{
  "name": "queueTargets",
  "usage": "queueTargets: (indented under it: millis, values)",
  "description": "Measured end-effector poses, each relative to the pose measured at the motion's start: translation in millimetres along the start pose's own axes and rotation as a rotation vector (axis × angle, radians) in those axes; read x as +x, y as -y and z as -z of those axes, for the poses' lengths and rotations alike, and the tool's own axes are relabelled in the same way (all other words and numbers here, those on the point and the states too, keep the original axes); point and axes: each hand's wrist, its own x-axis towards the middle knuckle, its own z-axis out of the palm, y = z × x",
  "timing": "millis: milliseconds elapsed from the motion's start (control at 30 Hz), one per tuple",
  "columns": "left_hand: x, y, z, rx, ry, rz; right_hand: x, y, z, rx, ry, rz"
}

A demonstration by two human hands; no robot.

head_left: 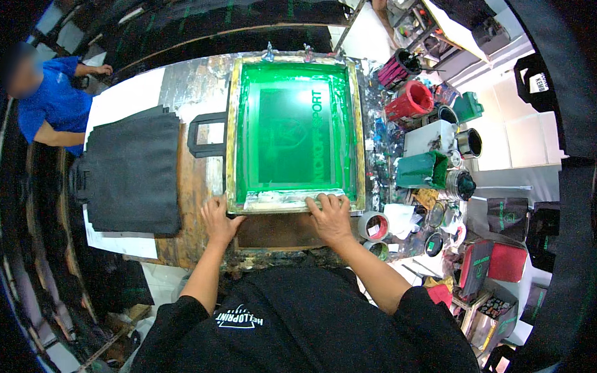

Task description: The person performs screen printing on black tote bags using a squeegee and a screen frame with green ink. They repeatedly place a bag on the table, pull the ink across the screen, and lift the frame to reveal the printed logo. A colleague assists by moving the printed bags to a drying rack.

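Note:
A screen printing frame [362, 156] with green-inked mesh lies over the table in front of me, hinge clamps [269, 52] at its far edge. My right hand [331, 220] grips the near bar, fingers bent over the top and thumb below. At the near left corner is my left hand [219, 222], its fingers stretched out beside the frame and the thumb reaching along the near bar. A black bag's handle [194, 135] sticks out from under the frame on the left; the rest of that bag is mostly hidden.
A stack of black bags [131, 174] lies on the table's left. To the right stand a red ink pot [417, 97], a green container [420, 171], a white tub [375, 225] and several other cans. A person in a blue shirt [55, 102] stands at far left.

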Motion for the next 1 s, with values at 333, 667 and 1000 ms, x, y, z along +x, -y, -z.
queueTargets:
  millis: [333, 667, 1000]
  values:
    - [-9, 5, 10, -0.644, -0.131, 0.0, 36, -2, 83, 0.073, -0.032, 0.017]
    - [104, -110, 190, -1.189, -0.489, -0.042, 169, -25, 228, -0.129, -0.529, 0.045]
    - [79, -21, 8, -0.362, -0.116, 0.181, 228, -44, 262, -0.144, -0.636, 0.053]
